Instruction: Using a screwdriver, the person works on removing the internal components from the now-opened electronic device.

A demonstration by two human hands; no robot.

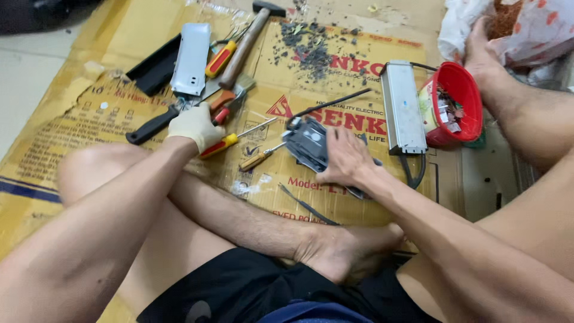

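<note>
Seen from the head camera, the person sits cross-legged on flattened cardboard [89, 128] spread over the floor. The left hand [195, 124], in a pale glove, is closed around the red-and-yellow handle of a screwdriver [230, 142] whose shaft points toward the right. The bare right hand [345, 158] lies flat, fingers spread, pressing on a dark grey flat device [308, 142] on the cardboard; whether the fingers curl under its edge is hard to tell. A second screwdriver with a wooden handle [258, 158] lies just beside the device. Farther off lie a hammer [246, 42], a white casing [192, 58], a long silver box [402, 107] and a red bucket [460, 98] of scraps.
</note>
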